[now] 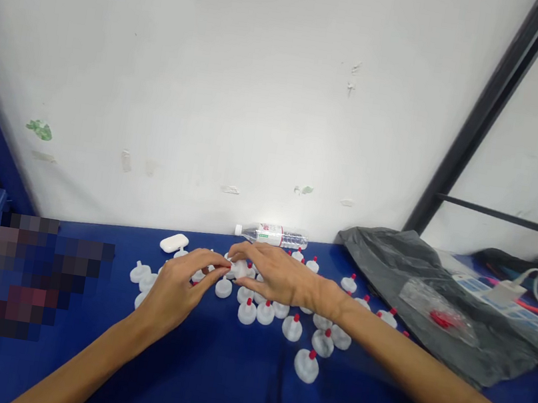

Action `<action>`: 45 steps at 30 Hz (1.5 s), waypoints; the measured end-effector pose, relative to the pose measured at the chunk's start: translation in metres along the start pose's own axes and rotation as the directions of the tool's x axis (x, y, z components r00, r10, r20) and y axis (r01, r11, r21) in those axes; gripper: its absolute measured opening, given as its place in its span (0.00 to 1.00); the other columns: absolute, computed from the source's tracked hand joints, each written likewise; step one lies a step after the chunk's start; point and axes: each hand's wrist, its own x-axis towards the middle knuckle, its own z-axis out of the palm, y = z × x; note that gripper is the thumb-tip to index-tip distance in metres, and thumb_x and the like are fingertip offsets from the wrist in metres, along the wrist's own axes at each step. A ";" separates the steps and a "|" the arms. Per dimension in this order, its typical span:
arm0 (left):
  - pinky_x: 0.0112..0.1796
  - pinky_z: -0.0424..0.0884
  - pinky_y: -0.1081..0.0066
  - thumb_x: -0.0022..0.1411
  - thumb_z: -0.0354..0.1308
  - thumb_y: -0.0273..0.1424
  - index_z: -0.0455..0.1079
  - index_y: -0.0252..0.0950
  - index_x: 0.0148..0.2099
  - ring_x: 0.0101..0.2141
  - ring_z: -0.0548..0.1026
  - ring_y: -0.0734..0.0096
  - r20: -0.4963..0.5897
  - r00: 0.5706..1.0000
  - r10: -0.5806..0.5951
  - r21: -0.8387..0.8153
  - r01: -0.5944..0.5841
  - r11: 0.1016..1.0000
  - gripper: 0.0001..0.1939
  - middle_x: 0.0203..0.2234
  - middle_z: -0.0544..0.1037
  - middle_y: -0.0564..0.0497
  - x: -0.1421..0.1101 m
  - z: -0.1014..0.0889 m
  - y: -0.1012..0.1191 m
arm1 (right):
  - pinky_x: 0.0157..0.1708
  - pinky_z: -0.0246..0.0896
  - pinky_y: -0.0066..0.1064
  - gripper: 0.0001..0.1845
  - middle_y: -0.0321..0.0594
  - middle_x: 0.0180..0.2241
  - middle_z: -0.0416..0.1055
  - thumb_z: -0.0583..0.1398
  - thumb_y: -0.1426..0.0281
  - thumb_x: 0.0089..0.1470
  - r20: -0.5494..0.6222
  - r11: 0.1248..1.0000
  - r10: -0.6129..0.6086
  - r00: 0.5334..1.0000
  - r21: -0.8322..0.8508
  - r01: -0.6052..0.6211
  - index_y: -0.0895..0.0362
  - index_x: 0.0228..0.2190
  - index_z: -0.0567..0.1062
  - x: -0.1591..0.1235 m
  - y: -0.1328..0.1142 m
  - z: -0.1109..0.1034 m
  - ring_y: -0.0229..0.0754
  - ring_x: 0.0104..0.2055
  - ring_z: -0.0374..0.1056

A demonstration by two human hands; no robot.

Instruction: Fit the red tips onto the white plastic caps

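My left hand [178, 285] pinches a small red tip cap [228, 265] between thumb and fingertips. Facing it, my right hand [278, 274] grips a translucent white nozzle lid [240, 269] on its side, its spout toward the red cap. Whether cap and spout touch is too small to tell. Below and right of my hands stand several white lids with red tips, such as one red-tipped lid [307, 366] nearest the front. To the left, partly behind my left hand, are several lids without red, including a bare lid [140, 272].
A clear plastic bottle [271, 235] lies against the white wall at the back of the blue table [202, 380]. A white oval case [174, 243] is left of it. On the right, a clear bag with red pieces [444, 315] rests on a grey plastic sheet [382, 259], near a power strip [476, 286].
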 end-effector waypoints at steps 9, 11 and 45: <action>0.38 0.73 0.68 0.68 0.57 0.35 0.77 0.41 0.42 0.34 0.78 0.67 -0.041 0.999 -0.033 -0.025 0.032 0.999 0.08 0.36 0.83 0.52 0.000 -0.001 -0.004 | 0.54 0.64 0.45 0.19 0.42 0.51 0.71 0.59 0.65 0.65 -0.028 1.000 -0.008 1.000 -0.028 0.007 0.51 0.55 0.62 -0.001 0.000 -0.001 0.49 0.53 0.67; 0.37 0.73 0.69 0.67 0.58 0.35 0.77 0.42 0.42 0.34 0.78 0.67 -0.028 0.999 -0.040 -0.036 0.039 0.999 0.07 0.36 0.83 0.53 0.000 -0.001 -0.005 | 0.54 0.64 0.44 0.18 0.42 0.51 0.71 0.59 0.66 0.65 -0.026 0.999 -0.028 0.999 -0.037 0.027 0.51 0.55 0.62 -0.001 -0.001 -0.001 0.48 0.52 0.68; 0.26 0.61 0.71 0.64 0.42 0.23 0.53 0.43 0.33 0.20 0.65 0.70 0.221 0.975 -0.021 0.129 -0.008 0.992 0.09 0.21 0.67 0.59 -0.017 -0.002 -0.009 | 0.35 0.62 0.35 0.11 0.40 0.45 0.73 0.51 0.66 0.69 -0.237 0.988 -0.026 0.971 0.139 0.061 0.50 0.32 0.55 -0.002 -0.026 0.017 0.42 0.37 0.68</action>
